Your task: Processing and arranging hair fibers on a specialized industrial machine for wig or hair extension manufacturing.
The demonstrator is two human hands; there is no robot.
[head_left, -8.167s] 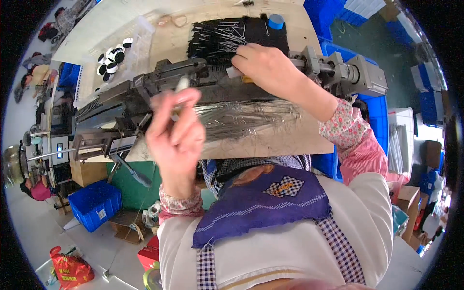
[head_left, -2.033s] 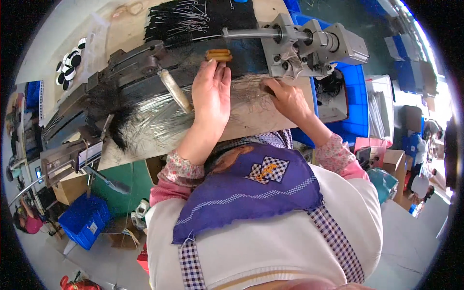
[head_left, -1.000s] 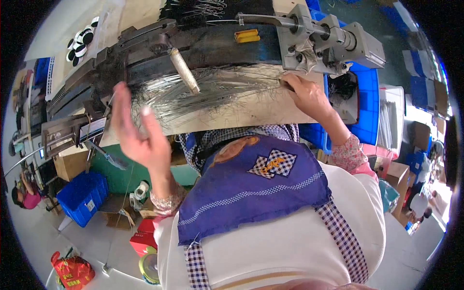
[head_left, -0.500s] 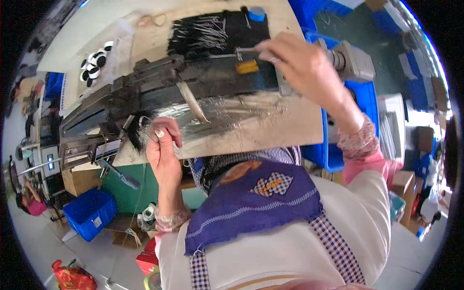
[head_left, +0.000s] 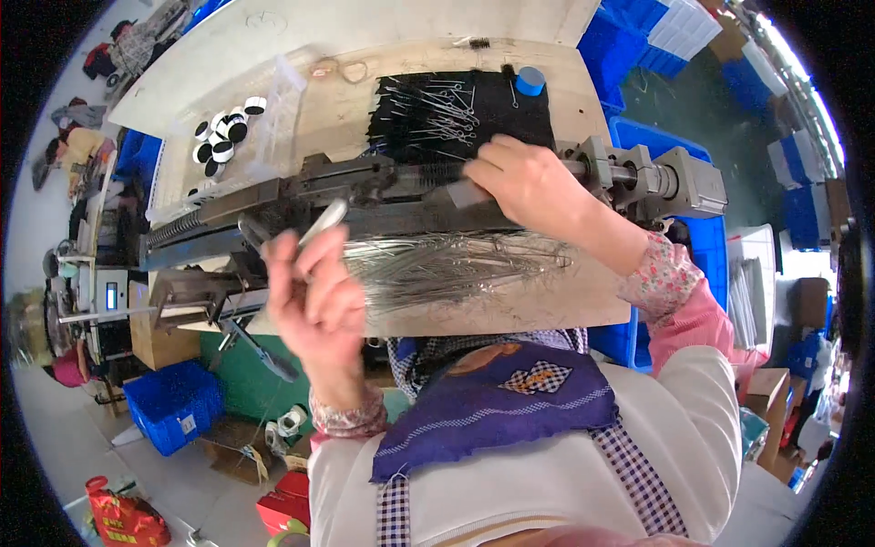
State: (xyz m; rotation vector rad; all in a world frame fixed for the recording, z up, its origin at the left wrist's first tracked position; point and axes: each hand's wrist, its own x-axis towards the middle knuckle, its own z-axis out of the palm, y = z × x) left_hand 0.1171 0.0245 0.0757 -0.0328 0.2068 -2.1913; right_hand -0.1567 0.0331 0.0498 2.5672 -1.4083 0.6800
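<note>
A long dark metal machine (head_left: 401, 217) lies across the bench. My right hand (head_left: 533, 187) is over its right half, fingertips pressed together at the rail beside a small greyish block (head_left: 466, 193). What they pinch, if anything, is hidden. My left hand (head_left: 321, 305) is raised at the machine's front left, its curled fingers smeared by motion. Just above those fingers stands a pale lever handle (head_left: 332, 217); contact cannot be made out. A heap of thin shiny wires (head_left: 437, 269) lies in front of the machine. Behind it, looped wire pieces (head_left: 447, 105) rest on a black cloth (head_left: 510, 129).
A clear plastic tray (head_left: 283, 100) holds several black-and-white round caps (head_left: 223, 137) at the back left. A blue round lid (head_left: 530, 81) sits on the cloth's far right. The motor end (head_left: 693, 185) juts past the bench's right edge, above a blue crate (head_left: 715, 273).
My left hand has left the dark bristles at the bench's front left and risen toward the lever handle. My right hand has shifted left and nearer along the machine. The whole view has shifted.
</note>
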